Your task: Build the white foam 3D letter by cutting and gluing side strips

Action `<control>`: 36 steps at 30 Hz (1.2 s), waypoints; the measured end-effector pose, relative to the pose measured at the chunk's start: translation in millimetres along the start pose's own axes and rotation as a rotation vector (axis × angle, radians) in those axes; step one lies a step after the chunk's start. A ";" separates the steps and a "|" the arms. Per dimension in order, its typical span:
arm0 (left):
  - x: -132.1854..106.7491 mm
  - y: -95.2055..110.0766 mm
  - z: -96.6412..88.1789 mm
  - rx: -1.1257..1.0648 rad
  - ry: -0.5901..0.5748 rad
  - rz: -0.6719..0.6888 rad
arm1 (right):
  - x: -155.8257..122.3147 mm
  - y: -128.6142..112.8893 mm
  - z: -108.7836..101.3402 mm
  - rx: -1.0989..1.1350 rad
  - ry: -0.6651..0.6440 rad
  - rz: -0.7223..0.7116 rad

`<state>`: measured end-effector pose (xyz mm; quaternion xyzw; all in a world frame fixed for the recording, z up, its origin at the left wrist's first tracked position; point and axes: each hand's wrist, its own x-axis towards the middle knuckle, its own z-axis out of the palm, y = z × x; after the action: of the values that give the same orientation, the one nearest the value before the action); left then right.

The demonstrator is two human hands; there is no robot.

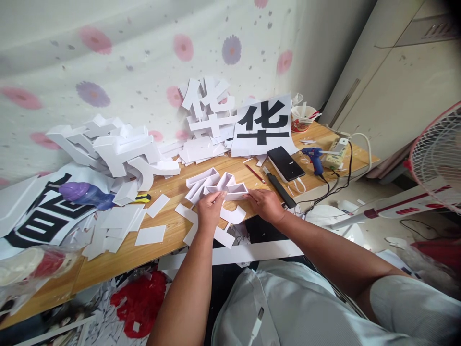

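left hand [210,210]: bare, back uppermost. fingers bent and drawn in to a pinch, tips together on the side nearer the right hand [267,205]. left wrist [207,229]: close to straight. left forearm [191,283]: bare, runs steeply back from the hand toward the body.

right hand: bare, level with the left hand and a little apart from it. back uppermost, fingers directed at the left hand and partly bent; thumb position cannot be confirmed. right wrist [284,219]: near straight. right forearm [324,246]: bare, slants outward and back from the hand, at a shallower angle than the left forearm.
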<state>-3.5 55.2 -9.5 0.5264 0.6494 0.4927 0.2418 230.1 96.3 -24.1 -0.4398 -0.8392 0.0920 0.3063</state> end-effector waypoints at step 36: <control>-2.8 19.3 14.7 0.321 -0.056 0.539 | -39.9 51.1 -65.1 -0.332 -0.003 0.124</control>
<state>18.2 57.5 1.3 0.7243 0.5489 0.4159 0.0339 320.7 87.7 -11.2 -0.5350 -0.8146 -0.0287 0.2221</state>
